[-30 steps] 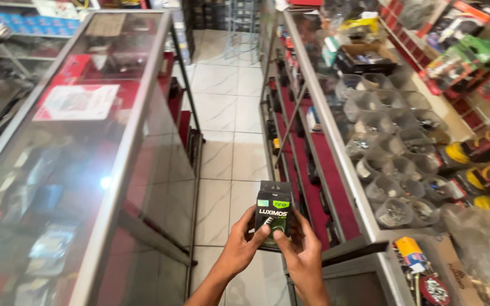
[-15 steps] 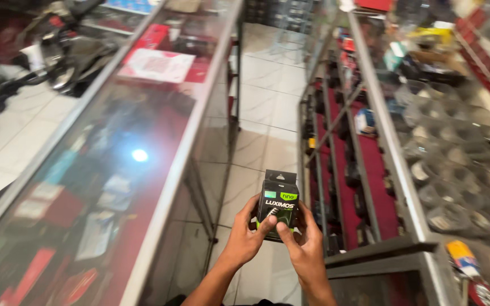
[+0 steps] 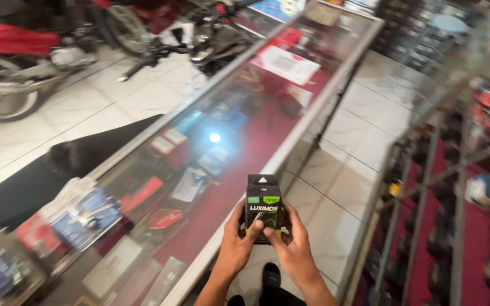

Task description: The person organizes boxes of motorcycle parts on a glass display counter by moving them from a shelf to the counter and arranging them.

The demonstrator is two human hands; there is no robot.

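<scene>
- You hold a small black box (image 3: 263, 207) upright in both hands, low in the middle of the view, over the pale tiled floor (image 3: 336, 187) of the aisle.
- Your left hand (image 3: 237, 245) wraps the box's left edge and lower corner, fingers curled behind it, thumb pressed on its front face.
- Your right hand (image 3: 293, 243) closes on the right edge and lower half, thumb also on the front, so the two thumbs meet near the bottom of the box.
- Both hands are closed in a firm grip on the box; neither palm is open.
- The box is a tall, narrow cardboard carton, glossy black, with green patches and pale print on the front and a small hang tab at the top.
- Just to the left of the box runs a long glass counter (image 3: 290, 136) with a pale metal frame; its top is smooth and reflective, with a bright spot of light glaring on it.
- Inside the counter, flat packets and cards lie on a red lining.
- A long black seat-shaped pad (image 3: 46, 175) lies on the floor beyond the counter, matte and curved.
- Further back a red motorcycle (image 3: 24, 56) stands on the tiles.
- To your right, metal shelves (image 3: 443, 187) with red lining hold small dark items, blurred.
- Your dark shoe (image 3: 270, 276) shows below your hands.
</scene>
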